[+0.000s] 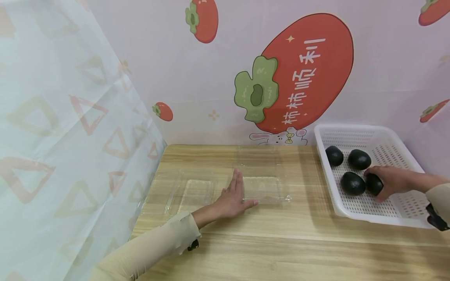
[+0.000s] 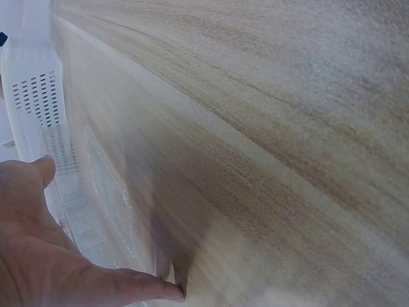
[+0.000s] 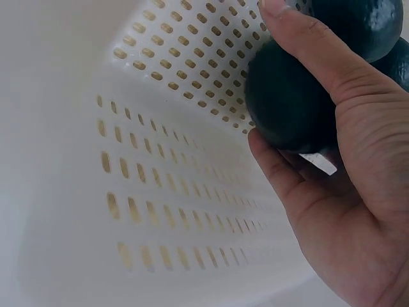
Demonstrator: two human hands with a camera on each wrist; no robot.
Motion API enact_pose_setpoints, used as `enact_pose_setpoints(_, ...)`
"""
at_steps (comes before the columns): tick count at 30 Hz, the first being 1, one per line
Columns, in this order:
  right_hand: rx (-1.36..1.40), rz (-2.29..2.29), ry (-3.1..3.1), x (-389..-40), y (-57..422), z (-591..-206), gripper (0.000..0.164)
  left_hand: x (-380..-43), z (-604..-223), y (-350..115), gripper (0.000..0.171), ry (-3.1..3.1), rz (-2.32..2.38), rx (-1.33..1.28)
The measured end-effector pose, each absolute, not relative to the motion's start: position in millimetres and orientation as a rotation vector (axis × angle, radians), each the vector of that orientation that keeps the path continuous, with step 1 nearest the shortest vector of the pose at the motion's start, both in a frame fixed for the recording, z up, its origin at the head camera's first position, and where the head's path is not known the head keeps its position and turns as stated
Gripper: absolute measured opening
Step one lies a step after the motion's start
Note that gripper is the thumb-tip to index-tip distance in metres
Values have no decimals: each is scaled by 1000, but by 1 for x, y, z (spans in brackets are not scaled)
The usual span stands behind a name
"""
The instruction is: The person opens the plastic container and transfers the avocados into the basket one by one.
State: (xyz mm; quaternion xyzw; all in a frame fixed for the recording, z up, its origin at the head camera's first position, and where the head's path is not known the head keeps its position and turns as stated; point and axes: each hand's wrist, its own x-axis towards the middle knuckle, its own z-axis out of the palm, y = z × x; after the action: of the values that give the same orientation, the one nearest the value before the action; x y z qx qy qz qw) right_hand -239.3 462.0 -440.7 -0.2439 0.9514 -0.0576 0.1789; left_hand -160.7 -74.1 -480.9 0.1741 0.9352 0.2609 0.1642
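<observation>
Inside the white perforated basket, my right hand grips a dark green avocado, its fingers and thumb around the sides. In the right wrist view the held avocado sits close against others. Three more avocados lie beside it, the nearest avocado just to its left. My left hand rests with straight fingers and thumb spread at the left side of a clear plastic box. In the left wrist view the fingertips are close to the tabletop.
A second clear plastic box sits left of my left hand, its see-through edges hard to make out. The wooden table meets a printed wall covering at the back. The basket stands at the table's right, by the wall.
</observation>
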Motion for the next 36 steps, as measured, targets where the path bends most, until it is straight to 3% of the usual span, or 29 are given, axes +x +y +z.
enact_pose_setpoints(21,-681,-204,2745,-230,462,-433,90,-160,-479,-73,112,2674,724,496)
enact_pose_setpoints(36,-703,-169,2809,-234,460,-413,75,-160,-480,-74,106,2688,700,531)
